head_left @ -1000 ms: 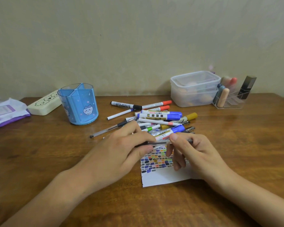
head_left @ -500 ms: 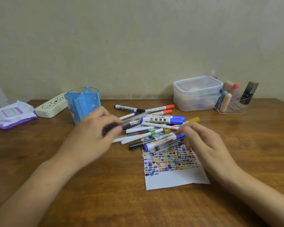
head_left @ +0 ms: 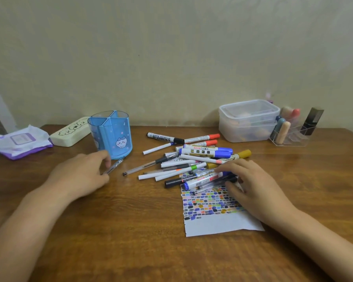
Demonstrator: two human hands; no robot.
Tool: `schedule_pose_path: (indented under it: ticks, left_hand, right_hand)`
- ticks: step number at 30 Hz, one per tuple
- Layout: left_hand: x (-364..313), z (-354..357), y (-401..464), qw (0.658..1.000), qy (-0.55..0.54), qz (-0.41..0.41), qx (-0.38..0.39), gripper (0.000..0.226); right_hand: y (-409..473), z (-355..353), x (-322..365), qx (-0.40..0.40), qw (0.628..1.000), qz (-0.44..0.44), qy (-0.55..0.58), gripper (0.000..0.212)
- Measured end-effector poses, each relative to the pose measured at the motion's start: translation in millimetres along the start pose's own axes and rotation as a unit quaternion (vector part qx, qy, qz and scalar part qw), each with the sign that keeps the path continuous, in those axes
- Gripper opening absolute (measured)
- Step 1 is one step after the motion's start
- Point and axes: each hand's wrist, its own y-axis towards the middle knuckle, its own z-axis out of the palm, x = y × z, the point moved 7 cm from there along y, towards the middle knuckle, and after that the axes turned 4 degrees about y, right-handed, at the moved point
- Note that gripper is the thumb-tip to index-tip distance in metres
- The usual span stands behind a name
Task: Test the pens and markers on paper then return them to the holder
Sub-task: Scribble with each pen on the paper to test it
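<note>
Head view, left hand (head_left: 80, 174) grip pinching clear pen (head_left: 115, 165) beside holder (head_left: 112, 135), right hand (head_left: 251, 186) grip relaxed over pens.

Table (head_left: 130, 231): brown wood, visible grain, slight sheen. Holder (head_left: 112, 137): blue translucent plastic, glossy. Paper (head_left: 218, 224): white, matt, left edge torn. Markers (head_left: 204, 152): smooth plastic barrels, printed labels. Box (head_left: 247, 121): clear, frosted-looking plastic. Wall (head_left: 171, 58): matt painted plaster, slightly uneven.

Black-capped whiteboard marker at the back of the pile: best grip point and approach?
Pinch the white barrel of the whiteboard marker near its left end, from above. That end lies flat on the table, clear of the pile; the black cap end touches the red-capped markers.
</note>
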Motion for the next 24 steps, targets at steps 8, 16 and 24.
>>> schedule_pose_path:
  ticks: [8,16,24]
  left_hand:
    - [-3.7,2.7,-2.0,1.000,0.006,0.001,0.028,0.018]
    - [-1.4,1.4,1.5,1.000,0.007,0.006,0.012,0.025]
    - [-5.6,-0.8,-0.6,0.999,-0.031,0.016,0.011,0.023]
  right_hand:
    - [0.6,-0.6,1.8,0.010,1.000,0.001,-0.010,0.025]
    - [1.0,-0.2,1.7,0.026,0.999,0.014,-0.018,0.016]
    - [1.4,0.4,3.0,0.036,0.999,0.028,-0.018,0.018]
